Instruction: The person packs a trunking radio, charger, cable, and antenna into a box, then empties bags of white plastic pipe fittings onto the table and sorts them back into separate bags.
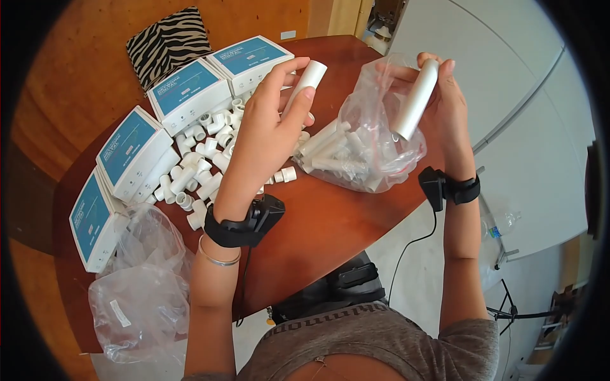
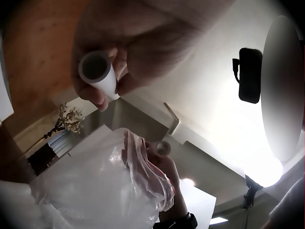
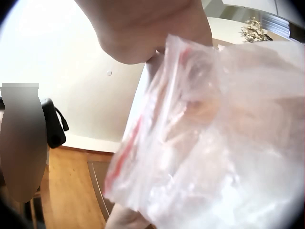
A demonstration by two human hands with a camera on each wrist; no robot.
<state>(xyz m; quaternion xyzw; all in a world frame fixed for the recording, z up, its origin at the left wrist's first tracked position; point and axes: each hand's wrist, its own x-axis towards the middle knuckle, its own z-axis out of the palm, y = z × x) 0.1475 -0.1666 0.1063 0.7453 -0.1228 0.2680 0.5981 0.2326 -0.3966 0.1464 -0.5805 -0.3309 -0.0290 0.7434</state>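
Note:
The left hand point(image 1: 273, 117) grips a short white pipe point(image 1: 312, 75) between thumb and fingers, above the heap of white fittings; in the left wrist view the pipe's open end point(image 2: 94, 67) faces the camera. The right hand point(image 1: 448, 101) pinches another white pipe point(image 1: 416, 98), held slanted at the mouth of a clear zip bag point(image 1: 387, 136). Some right fingers are behind the bag's plastic. More white pipes point(image 1: 340, 155) lie inside the bag on the table. In the right wrist view the bag point(image 3: 190, 157) covers much of that hand.
White fittings point(image 1: 184, 178) lie heaped on the brown table point(image 1: 305, 235). Several blue and white boxes point(image 1: 130, 149) stand in an arc behind them. Empty-looking clear bags point(image 1: 143, 305) lie at the left edge. A zebra-patterned cushion point(image 1: 168, 41) is beyond the boxes.

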